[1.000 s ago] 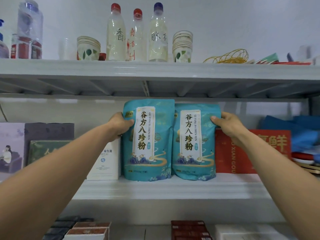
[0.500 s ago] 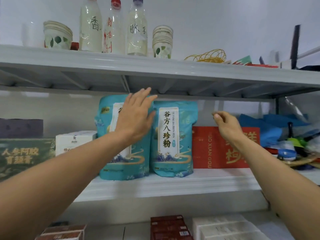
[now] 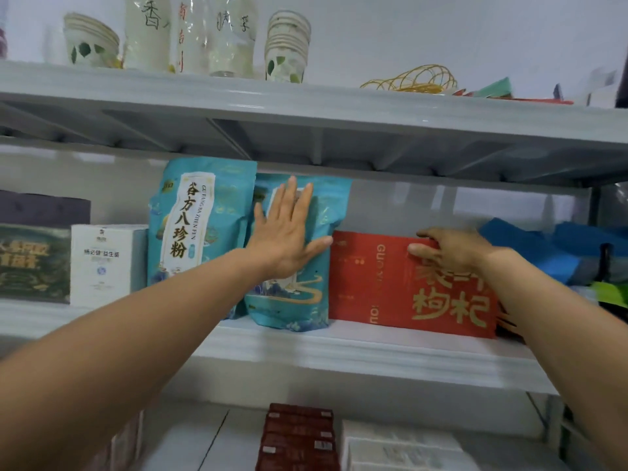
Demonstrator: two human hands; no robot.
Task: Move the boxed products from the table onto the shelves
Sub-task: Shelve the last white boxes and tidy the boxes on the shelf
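- The left hand [image 3: 289,234] lay flat with fingers straight and spread, pressed against the front of the right pouch [image 3: 328,212] on the middle shelf [image 3: 339,348].
- The right hand [image 3: 452,249] gripped the top edge of the red box [image 3: 373,283], with the thumb on the front face and the fingers curled over the top.
- The right pouch, teal, stood upright near the shelf's front edge, about midway along it, and its label was mostly hidden by the palm.
- The left pouch [image 3: 200,232], a matching teal pack with a white label, stood upright and touched the right pouch's left side.
- The red box, lettered in gold, stood just right of the right pouch, and its far end was hidden behind the right forearm.
- A white box [image 3: 105,263] stood just left of the left pouch, with a green box [image 3: 30,263] beside it toward the shelf's left end and a dark box [image 3: 44,207] rising behind.
- A blue bag [image 3: 530,249] lay at the shelf's right end, behind the right hand.
- On the top shelf [image 3: 306,100] stood two stacks of cups [image 3: 287,45], bottles [image 3: 146,32] marked with handwritten characters between them, and a wire coil [image 3: 411,79] to the right.
- Below the middle shelf, dark red boxes [image 3: 299,436] and pale boxes [image 3: 390,447] appeared, blurred.
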